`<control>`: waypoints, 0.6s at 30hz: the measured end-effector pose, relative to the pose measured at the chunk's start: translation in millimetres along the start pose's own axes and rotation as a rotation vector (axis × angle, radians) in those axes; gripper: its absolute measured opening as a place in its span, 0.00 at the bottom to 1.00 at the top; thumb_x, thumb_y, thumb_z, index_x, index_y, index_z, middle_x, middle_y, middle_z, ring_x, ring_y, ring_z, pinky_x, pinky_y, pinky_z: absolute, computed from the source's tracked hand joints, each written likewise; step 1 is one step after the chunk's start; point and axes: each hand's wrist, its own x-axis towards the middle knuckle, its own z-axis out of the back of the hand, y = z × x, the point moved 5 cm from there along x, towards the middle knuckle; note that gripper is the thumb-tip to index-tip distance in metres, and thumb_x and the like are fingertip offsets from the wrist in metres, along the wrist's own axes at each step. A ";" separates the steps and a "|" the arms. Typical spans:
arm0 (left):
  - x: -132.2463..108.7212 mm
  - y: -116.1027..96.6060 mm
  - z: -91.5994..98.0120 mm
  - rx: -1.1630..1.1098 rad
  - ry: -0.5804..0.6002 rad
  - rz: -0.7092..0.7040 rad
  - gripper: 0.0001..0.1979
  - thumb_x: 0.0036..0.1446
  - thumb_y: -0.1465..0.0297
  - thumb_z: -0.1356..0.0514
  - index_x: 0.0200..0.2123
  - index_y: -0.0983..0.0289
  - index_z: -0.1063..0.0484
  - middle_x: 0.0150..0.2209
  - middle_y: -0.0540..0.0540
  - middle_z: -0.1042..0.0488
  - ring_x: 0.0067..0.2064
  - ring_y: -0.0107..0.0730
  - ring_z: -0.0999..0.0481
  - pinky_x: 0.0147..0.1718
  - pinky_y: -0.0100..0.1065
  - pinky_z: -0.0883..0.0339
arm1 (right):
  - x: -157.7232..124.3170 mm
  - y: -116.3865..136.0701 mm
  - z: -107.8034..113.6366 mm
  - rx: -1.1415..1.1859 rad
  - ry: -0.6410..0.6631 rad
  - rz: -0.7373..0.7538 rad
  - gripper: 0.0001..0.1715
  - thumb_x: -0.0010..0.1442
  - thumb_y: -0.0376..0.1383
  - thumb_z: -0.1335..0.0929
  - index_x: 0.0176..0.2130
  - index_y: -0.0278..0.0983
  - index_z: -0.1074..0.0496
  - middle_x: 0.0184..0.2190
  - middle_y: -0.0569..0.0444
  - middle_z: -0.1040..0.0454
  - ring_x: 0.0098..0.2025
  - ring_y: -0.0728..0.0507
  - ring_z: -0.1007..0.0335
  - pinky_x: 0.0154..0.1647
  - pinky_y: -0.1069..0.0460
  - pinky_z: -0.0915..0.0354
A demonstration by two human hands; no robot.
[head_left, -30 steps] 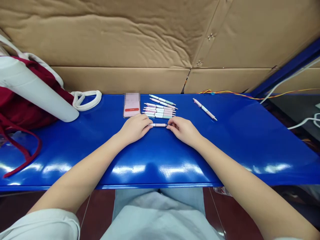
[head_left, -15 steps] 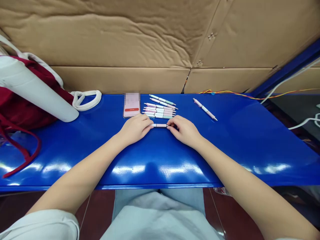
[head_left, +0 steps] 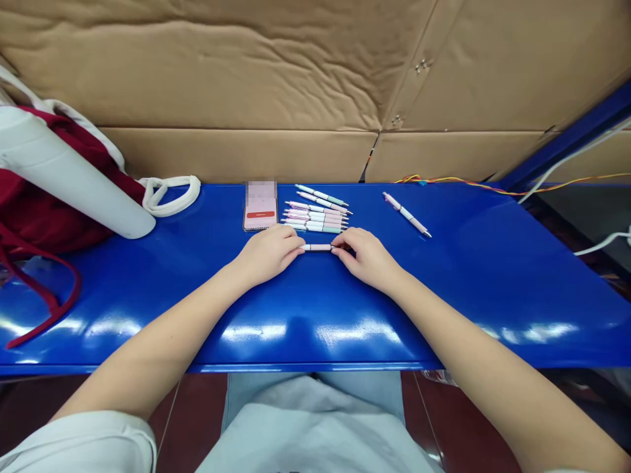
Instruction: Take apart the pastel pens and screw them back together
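I'm pinching a pink pen [head_left: 316, 247] by its ends between the fingers [head_left: 336, 248] of my left hand [head_left: 269, 255] and right hand [head_left: 367, 259], with it lying crosswise over the blue surface [head_left: 444, 302]. From it, a batch of pens [head_left: 315, 217] is sitting at 12 o'clock, a loose pen [head_left: 407, 215] at 2 o'clock, and a pink-cased phone [head_left: 260, 206] at 10 o'clock.

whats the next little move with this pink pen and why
I'd judge the next move is probably to ease the pink pen forward to join the row of pens just beyond it. The left hand and right hand pinch its two ends, it lies roughly parallel to that row, and only a small gap separates them.
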 end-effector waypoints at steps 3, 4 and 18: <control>0.1 0.3 0.2 0.005 -0.002 0.003 0.14 0.65 0.65 0.50 0.42 0.64 0.27 0.38 0.56 0.28 0.40 0.35 0.30 0.38 0.34 0.35 | 0.0 -0.9 -1.1 -0.018 0.018 -0.002 0.07 0.61 0.33 0.36 0.36 0.37 0.29 0.34 0.50 0.26 0.38 0.41 0.34 0.41 0.47 0.42; 0.2 0.3 0.4 0.010 -0.003 0.004 0.14 0.65 0.65 0.50 0.42 0.63 0.27 0.38 0.56 0.28 0.40 0.35 0.30 0.38 0.34 0.35 | 0.0 -1.0 -1.5 -0.028 0.025 -0.004 0.08 0.61 0.34 0.37 0.36 0.37 0.28 0.35 0.49 0.26 0.38 0.41 0.34 0.42 0.47 0.42; 0.3 -1.0 2.6 0.019 -0.022 -0.001 0.14 0.65 0.65 0.50 0.42 0.64 0.27 0.38 0.56 0.27 0.40 0.35 0.29 0.39 0.35 0.34 | -0.4 -3.6 -1.2 -0.061 0.016 -0.035 0.06 0.60 0.36 0.36 0.38 0.37 0.31 0.37 0.48 0.30 0.40 0.40 0.36 0.43 0.46 0.42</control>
